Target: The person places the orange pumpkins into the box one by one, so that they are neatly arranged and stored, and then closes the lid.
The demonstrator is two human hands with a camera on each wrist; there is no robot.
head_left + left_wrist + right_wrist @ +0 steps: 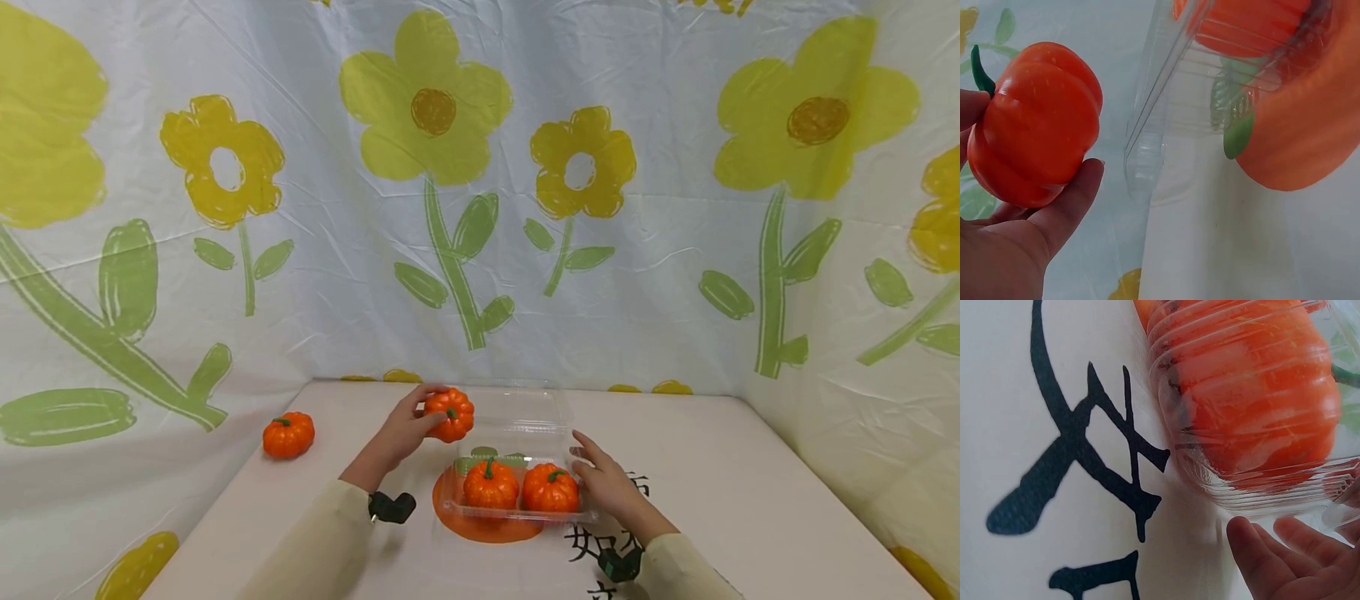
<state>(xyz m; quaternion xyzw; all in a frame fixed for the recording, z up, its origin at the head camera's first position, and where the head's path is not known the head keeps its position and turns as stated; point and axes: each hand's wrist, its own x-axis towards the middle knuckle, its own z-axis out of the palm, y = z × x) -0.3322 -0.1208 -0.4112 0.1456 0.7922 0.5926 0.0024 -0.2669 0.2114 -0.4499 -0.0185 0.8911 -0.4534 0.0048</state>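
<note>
My left hand (405, 431) grips an orange toy pumpkin (451, 415) with a green stem, thumb and fingers around its sides. It is up at the left of a clear plastic clamshell box (517, 514). In the left wrist view this pumpkin (1041, 125) is beside the box's transparent wall (1147, 131). Inside the box sit two more pumpkins, one at left (491, 485) and one at right (551, 489). At the box's right end is my right hand (609, 483), its fingers loosely bent. The right wrist view has its fingertips (1244, 534) right at the ribbed side wall.
The box's lid (517, 408) stands raised at the back. Another pumpkin (288, 435) rests near the table's left edge. The pale tabletop (720, 500) bears black written characters (1075, 434) and a printed orange shape (487, 531). A flower-patterned curtain (645, 333) surrounds the table's back and sides.
</note>
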